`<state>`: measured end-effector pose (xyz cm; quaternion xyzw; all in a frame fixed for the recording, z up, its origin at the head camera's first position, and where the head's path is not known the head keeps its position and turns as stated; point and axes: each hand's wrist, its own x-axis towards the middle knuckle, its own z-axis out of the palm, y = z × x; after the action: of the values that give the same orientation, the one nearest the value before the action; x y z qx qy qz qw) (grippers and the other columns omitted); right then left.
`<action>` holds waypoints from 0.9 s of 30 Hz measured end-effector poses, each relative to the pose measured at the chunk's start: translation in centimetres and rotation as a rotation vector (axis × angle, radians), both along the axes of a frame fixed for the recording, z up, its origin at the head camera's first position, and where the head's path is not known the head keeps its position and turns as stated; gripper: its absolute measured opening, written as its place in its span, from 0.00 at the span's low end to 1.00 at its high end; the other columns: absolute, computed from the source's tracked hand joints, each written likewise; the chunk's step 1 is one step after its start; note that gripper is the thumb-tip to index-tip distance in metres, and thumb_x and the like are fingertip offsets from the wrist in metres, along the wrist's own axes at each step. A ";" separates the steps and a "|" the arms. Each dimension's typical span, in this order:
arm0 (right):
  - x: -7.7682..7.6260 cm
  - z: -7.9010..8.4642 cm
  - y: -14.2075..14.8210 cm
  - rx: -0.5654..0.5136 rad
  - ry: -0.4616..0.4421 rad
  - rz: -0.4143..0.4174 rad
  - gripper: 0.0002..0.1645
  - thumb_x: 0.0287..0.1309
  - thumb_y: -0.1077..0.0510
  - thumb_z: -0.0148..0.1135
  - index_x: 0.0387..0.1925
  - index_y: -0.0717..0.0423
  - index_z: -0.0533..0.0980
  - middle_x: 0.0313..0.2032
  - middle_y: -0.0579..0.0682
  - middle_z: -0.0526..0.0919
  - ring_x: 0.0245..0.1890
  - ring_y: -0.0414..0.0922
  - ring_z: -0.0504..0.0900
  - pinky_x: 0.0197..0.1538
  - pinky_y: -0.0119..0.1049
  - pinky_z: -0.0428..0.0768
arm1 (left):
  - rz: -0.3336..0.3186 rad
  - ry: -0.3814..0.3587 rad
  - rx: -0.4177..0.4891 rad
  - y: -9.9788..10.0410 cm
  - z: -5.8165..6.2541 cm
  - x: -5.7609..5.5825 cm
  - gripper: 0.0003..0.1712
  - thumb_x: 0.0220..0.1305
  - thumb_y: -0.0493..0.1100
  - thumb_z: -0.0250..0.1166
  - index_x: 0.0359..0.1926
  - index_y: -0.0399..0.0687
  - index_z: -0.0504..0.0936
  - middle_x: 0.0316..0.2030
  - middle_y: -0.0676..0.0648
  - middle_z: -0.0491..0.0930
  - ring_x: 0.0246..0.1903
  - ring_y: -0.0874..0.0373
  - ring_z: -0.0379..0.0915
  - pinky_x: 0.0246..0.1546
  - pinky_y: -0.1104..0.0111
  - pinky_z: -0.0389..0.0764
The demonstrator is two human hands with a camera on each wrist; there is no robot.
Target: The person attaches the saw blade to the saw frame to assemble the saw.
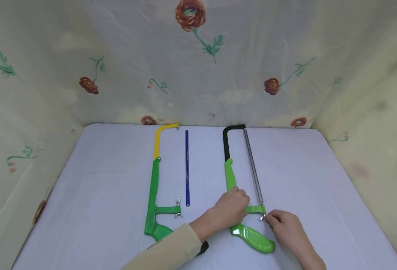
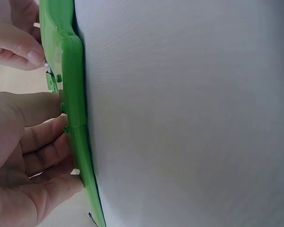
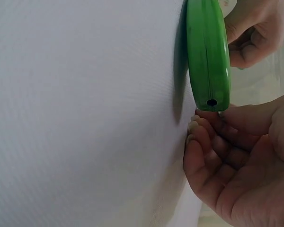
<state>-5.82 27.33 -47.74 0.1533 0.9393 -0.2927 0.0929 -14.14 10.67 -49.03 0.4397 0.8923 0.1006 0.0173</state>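
Note:
A light green hacksaw [image 1: 256, 240] with a black front frame lies on the table, a grey blade [image 1: 253, 165] running down its right side. My left hand [image 1: 230, 210] grips its frame just above the handle; in the left wrist view, thumb and fingers touch the green frame [image 2: 75, 94]. At the lower end of the blade, my right hand [image 1: 287, 228] pinches the small metal wing nut [image 1: 262, 217] by the green crossbar [image 1: 253, 209]. The right wrist view shows the handle's end [image 3: 209, 71] above my right fingers, which mostly hide the nut.
To the left lies a second hacksaw [image 1: 153, 183], green and yellow, with no blade across it; my left sleeve [image 1: 171, 249] covers part of its handle. A loose blue blade [image 1: 187, 168] lies between the saws. Flowered cloth [image 1: 235, 82] surrounds the white table [image 1: 107, 187].

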 end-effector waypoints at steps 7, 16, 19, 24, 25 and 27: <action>-0.3 -0.3 -0.1 0.063 0.030 0.000 0.07 0.55 0.59 0.58 0.31 0.57 0.80 0.22 0.47 0.79 0.22 0.41 0.71 0.25 0.31 0.68 | 0.009 0.001 -0.005 -0.2 0.1 0.1 0.12 0.56 0.50 0.65 0.40 0.52 0.81 0.36 0.55 0.79 0.35 0.65 0.69 0.32 0.79 0.73; -0.1 -0.3 0.0 0.058 -0.006 0.008 0.07 0.54 0.58 0.59 0.30 0.57 0.80 0.22 0.46 0.79 0.24 0.41 0.71 0.26 0.32 0.68 | 0.001 0.022 -0.014 -0.4 0.5 0.2 0.11 0.56 0.50 0.65 0.39 0.53 0.81 0.35 0.55 0.78 0.34 0.66 0.69 0.31 0.80 0.73; -0.1 -0.3 -0.2 0.062 -0.020 0.020 0.08 0.51 0.55 0.61 0.28 0.56 0.80 0.22 0.46 0.79 0.24 0.41 0.71 0.27 0.32 0.68 | -0.003 0.038 -0.025 -0.4 0.4 0.3 0.11 0.57 0.50 0.64 0.39 0.53 0.81 0.35 0.55 0.79 0.34 0.66 0.69 0.31 0.80 0.73; -0.2 -0.3 -0.3 0.064 -0.029 0.024 0.11 0.52 0.50 0.62 0.28 0.54 0.79 0.22 0.45 0.78 0.24 0.41 0.70 0.27 0.32 0.66 | -0.008 0.070 -0.047 -0.2 0.2 0.1 0.11 0.57 0.51 0.64 0.40 0.53 0.81 0.35 0.56 0.79 0.34 0.66 0.70 0.33 0.80 0.73; -0.2 -0.2 -0.2 0.056 -0.031 0.019 0.11 0.53 0.50 0.61 0.29 0.54 0.79 0.22 0.46 0.78 0.24 0.41 0.70 0.27 0.32 0.66 | -0.007 0.073 -0.049 -0.2 0.1 0.1 0.11 0.57 0.51 0.64 0.40 0.53 0.81 0.35 0.56 0.79 0.34 0.66 0.70 0.33 0.80 0.73; -0.3 -0.2 0.0 0.036 -0.033 0.008 0.11 0.55 0.52 0.58 0.30 0.55 0.80 0.22 0.46 0.78 0.25 0.41 0.70 0.27 0.32 0.67 | -0.004 0.067 -0.047 -0.1 -0.1 -0.1 0.11 0.57 0.50 0.63 0.40 0.54 0.81 0.35 0.56 0.79 0.34 0.67 0.69 0.33 0.80 0.73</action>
<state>-6.11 27.29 -47.93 0.1559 0.9434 -0.2726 0.1068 -14.20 10.57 -49.09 0.4442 0.8936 0.0647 -0.0019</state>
